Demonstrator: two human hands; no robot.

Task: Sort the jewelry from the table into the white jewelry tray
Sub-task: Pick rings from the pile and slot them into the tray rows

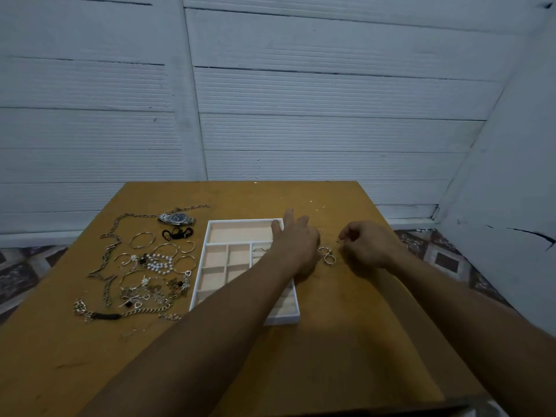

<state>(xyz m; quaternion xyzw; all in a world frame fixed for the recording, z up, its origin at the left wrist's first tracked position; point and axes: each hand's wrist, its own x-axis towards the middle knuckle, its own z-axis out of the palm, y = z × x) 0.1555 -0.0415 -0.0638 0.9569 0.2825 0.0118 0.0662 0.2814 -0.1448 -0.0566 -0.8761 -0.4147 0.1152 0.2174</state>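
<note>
- Reaching across the tray (210, 233) w/ the left hand (296, 245): fingers straight and spread, palm down over the tray's right edge. Nothing visibly held, but the underside is hidden.
- Right hand (367, 245) sits just to the right, fingers curled in, thumb & forefinger close together as if pinching sth tiny. Can't tell if anything is actually in there.
- Rings (326, 255) lie loose on the table (331, 350) btwn the two hands, just beside the tray's right wall. One or two thin pieces seem to sit already in a small compartment by the left hand; too small to be sure.
- Pile (150, 266) on the tray's left, not in the tray: watch (177, 218), long chain (109, 257), pearl bracelet (159, 263), bangles, all partly overlapping.
- Prob. step: clearing the rings into the small compartments. Task looks early, most pieces are on the table.
- Risks:
  - Left forearm crosses low over the tray, so pulling it back could nudge the tray or flick out what's inside.
  - Rings are small & round, so a weak pinch means a drop, a roll, maybe off the table's right edge.
  - Both hands crowd the same spot and could knock rings about.
  - Later, the tangled pile could drag neighbours along when one piece is lifted.
</note>
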